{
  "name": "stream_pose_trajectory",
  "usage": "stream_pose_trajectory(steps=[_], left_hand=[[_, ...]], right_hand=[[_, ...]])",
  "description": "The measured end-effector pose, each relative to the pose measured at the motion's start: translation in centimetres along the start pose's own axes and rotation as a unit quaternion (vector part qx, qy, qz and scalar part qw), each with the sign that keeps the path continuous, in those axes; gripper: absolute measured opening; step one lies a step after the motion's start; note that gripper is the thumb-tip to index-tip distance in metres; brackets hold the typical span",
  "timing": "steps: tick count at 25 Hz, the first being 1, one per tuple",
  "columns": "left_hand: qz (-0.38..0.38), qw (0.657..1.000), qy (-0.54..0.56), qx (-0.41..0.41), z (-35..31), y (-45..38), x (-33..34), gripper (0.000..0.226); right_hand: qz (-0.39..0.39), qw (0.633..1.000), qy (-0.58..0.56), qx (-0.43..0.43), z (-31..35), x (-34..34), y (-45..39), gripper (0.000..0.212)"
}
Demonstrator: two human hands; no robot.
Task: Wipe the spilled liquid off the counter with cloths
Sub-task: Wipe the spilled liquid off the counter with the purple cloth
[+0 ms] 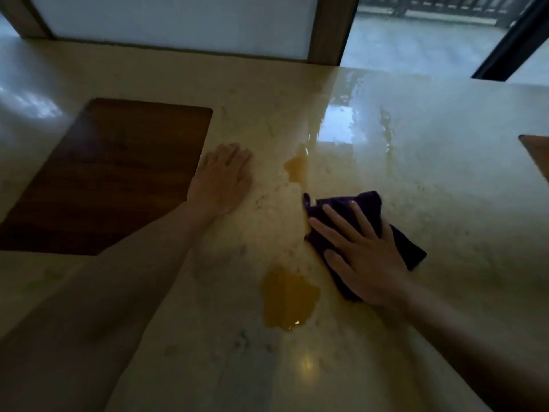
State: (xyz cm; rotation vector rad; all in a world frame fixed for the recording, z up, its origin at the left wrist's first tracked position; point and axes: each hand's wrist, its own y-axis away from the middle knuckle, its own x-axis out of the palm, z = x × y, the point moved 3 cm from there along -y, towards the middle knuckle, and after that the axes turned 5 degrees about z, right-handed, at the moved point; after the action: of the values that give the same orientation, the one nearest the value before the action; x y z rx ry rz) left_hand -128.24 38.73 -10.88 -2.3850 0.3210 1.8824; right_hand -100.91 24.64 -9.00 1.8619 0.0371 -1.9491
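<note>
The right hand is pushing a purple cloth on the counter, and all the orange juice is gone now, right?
Not quite. The head view shows the right hand pressing the purple cloth on the counter, but orange puddles remain.

Dim, soft-focus; window glare on counter (386,138); wide-angle bending at edges.
</note>
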Motion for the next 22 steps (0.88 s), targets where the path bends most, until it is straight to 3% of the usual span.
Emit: stream_pose_trajectory(steps=[4, 7, 10, 16, 22], left_hand=[[-0.012, 1.000, -0.011, 0.007, -0.4, 0.4, 0.1, 0.055], [-0.005, 1.000, -0.009, 0.002, -0.4, 0.6, 0.1, 0.056], [-0.001, 1.000, -0.018, 0.000, -0.6, 0.6, 0.0, 0.059], [-0.004, 1.000, -0.016, 0.016, -0.7, 0.8, -0.3, 0.059], [0.010, 1.000, -0.006, 0.010, -0.6, 0.9, -0.4, 0.058]], right_hand=[[0.005, 0.987, -0.041, 0.155, 4.6, 3.6, 10.1, 0.056], [-0.019, 0.935, -0.094, 0.341, 8.4, 5.2, 14.4, 0.060], [0.020, 0.871, -0.149, 0.468, 11.9, 6.0, 15.2, 0.057], [-0.017, 0.863, -0.144, 0.484, 18.4, 6.9, 11.5, 0.062], [-0.040, 0.873, -0.143, 0.464, 16.2, 3.0, 0.2, 0.061]])
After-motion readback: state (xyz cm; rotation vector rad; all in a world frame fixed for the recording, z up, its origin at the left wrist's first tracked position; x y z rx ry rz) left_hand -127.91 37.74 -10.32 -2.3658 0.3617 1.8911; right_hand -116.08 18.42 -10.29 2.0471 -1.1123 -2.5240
